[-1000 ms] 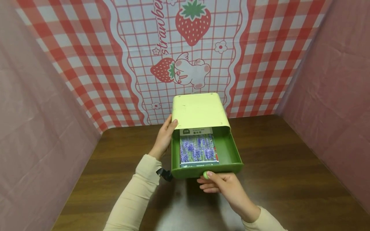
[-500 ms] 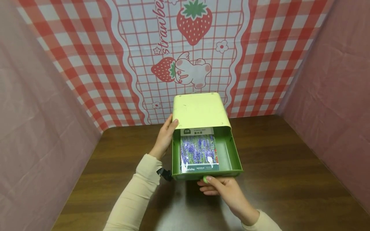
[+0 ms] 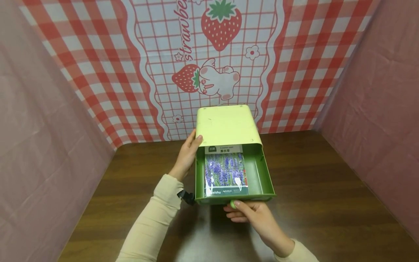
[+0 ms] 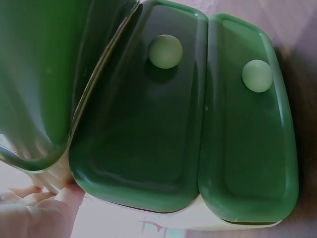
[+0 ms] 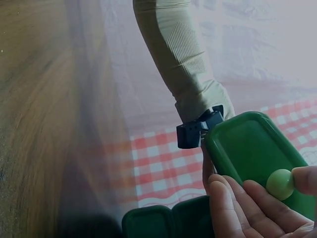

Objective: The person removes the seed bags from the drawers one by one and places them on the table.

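Note:
A small cabinet with a pale yellow casing [image 3: 227, 125] stands on the table, its top green drawer [image 3: 256, 171] pulled far out. Inside, on the left, lies a seed packet [image 3: 224, 171] with a picture of purple flowers; its back end goes under the casing. My right hand [image 3: 258, 220] pinches the light green knob [image 5: 281, 184] between thumb and forefinger, the other fingers below it. My left hand [image 3: 186, 156] rests against the casing's left side, thumb at the front top corner. Two lower drawers [image 4: 138, 124] with round knobs are shut in the left wrist view.
The brown wooden table [image 3: 327, 196] spreads around the cabinet. Close behind it hangs a red-and-white checked cloth [image 3: 298, 72] with strawberries. Pink cloths [image 3: 376, 109] stand along both sides. A black device [image 5: 200, 129] is strapped to the left wrist.
The drawer's front edge has come slightly toward me and dipped, with the right hand moving along. More of the packet's lower edge shows. The left hand has kept its place.

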Available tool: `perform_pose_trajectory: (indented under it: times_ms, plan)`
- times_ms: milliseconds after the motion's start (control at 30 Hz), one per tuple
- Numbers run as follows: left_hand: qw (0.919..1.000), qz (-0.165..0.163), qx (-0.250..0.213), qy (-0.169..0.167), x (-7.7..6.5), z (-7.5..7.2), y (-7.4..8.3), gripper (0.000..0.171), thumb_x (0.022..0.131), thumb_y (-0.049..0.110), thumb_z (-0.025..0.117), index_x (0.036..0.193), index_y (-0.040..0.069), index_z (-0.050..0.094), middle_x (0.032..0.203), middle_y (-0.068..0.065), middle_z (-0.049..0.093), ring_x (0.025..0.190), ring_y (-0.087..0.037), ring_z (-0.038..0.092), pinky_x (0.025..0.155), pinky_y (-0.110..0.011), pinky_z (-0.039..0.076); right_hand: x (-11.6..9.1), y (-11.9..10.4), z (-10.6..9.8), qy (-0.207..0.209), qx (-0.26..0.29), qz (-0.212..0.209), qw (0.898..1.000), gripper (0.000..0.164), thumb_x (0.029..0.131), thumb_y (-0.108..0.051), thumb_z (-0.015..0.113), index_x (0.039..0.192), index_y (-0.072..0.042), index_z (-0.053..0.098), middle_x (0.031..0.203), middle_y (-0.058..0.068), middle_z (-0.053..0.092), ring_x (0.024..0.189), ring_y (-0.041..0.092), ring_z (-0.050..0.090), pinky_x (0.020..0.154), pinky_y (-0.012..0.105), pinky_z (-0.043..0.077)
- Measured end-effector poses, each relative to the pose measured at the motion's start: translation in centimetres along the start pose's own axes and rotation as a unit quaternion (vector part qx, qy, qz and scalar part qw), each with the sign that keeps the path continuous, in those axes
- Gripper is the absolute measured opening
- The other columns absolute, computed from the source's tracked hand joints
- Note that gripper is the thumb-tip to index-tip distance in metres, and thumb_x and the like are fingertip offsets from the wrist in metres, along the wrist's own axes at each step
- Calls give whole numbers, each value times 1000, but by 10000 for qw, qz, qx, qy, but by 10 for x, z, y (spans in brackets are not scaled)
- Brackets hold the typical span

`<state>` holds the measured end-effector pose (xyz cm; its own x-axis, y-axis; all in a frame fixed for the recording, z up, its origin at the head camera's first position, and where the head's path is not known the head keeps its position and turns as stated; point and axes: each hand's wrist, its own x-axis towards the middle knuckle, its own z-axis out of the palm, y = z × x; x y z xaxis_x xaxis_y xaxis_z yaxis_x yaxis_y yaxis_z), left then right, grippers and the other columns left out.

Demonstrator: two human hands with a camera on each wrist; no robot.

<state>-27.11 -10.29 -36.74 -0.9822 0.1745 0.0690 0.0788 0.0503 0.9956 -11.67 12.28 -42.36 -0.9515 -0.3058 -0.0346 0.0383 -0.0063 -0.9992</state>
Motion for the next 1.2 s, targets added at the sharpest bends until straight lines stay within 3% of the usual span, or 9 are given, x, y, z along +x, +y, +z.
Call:
perform_pose_trajectory:
  times_ms: [100,433,600,833,1033,1200]
  plan:
    - [10000,31,-19,-14,-7,2,9,66,105,37,44,158,13,14,165,-7,13,151,-30,15,123,-48,18,0,-1,-1,-12,-29,75,10000,43,101,-22,53,117,19,59,112,33,66,89,19,74,82,40,60]
    - [10000,65,-21,-27,-9,2,10,66,104,37,44,158,14,14,165,-7,13,151,-29,15,123,-47,17,-7,-8,-14,-402,-336,202,9984,42,101,-22,54,115,17,62,105,29,70,86,18,74,78,38,61]
    - [10000,56,64,-10,-9,2,12,66,104,38,43,158,14,15,165,-6,13,152,-29,15,123,-48,16,-14,-20,-23,-522,-533,-203,9970,35,99,-15,57,103,19,64,92,20,75,78,16,74,70,40,61]
    - [10000,4,85,17,-11,3,14,66,104,39,43,158,15,14,165,-7,14,152,-29,15,123,-48,17,-22,-55,-34,-456,-864,-1016,9900,21,98,-8,57,86,6,67,79,0,74,69,17,72,60,41,60]
    - [9999,-9,115,43,-11,3,13,66,104,39,43,159,15,14,165,-7,14,151,-30,15,123,-48,17,-20,-85,-42,-230,-1120,-1868,9757,15,96,1,56,86,1,67,78,-2,72,67,15,69,58,34,59]
    - [9999,0,128,20,-11,3,13,67,104,40,43,159,15,13,165,-7,13,152,-30,14,123,-48,17,-12,-104,-45,209,-1686,-2384,9562,11,94,4,59,88,-4,65,77,0,69,65,14,65,57,29,57]
